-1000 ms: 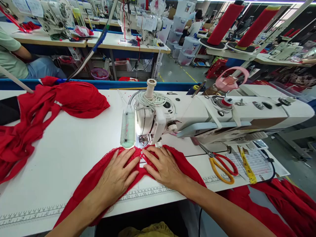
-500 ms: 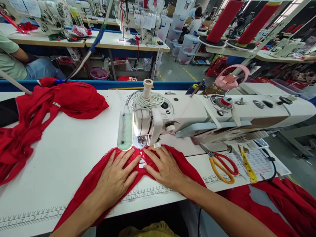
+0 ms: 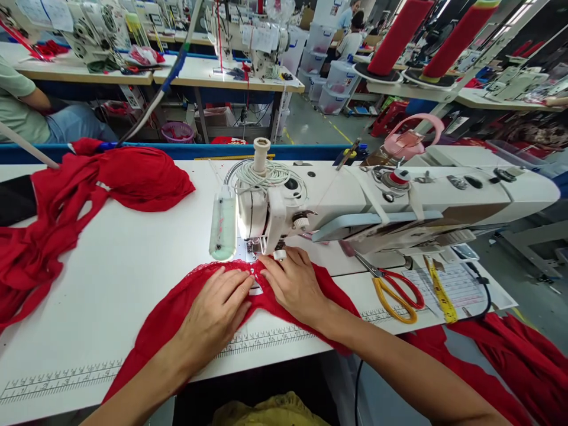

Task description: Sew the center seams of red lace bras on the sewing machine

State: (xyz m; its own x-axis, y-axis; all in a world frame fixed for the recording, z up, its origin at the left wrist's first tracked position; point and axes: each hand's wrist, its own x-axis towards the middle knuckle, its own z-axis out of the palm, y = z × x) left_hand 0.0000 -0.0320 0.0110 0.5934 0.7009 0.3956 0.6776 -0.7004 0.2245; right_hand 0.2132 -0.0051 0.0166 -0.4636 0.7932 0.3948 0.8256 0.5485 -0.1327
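Red lace-edged fabric [image 3: 166, 310] lies across the table in front of the sewing machine [image 3: 339, 192], its far middle edge close to the presser foot [image 3: 253, 245]. My left hand [image 3: 216, 307] rests on the fabric's left part, fingers stretched forward and close together, thumb mostly hidden. On the right part lies my right hand [image 3: 296, 290], with its fingers extended flat right beside the presser foot. A narrow gap in the fabric shows between the two hands. Left of the needle area hangs a pale green transparent plate [image 3: 223, 229].
Heaped red garments [image 3: 142, 180] lie at the left. Scissors [image 3: 397, 294] with red and yellow handles and a yellow tape measure [image 3: 439, 290] are at the right. Red thread cones [image 3: 399, 38] stand above. More red fabric [image 3: 519, 361] hangs low right. A seated person [image 3: 22, 97] is far left.
My right hand has slid forward, closer to the presser foot. My left hand's fingers have drawn together, its thumb tucking in. The fabric's far edge has shifted slightly forward.
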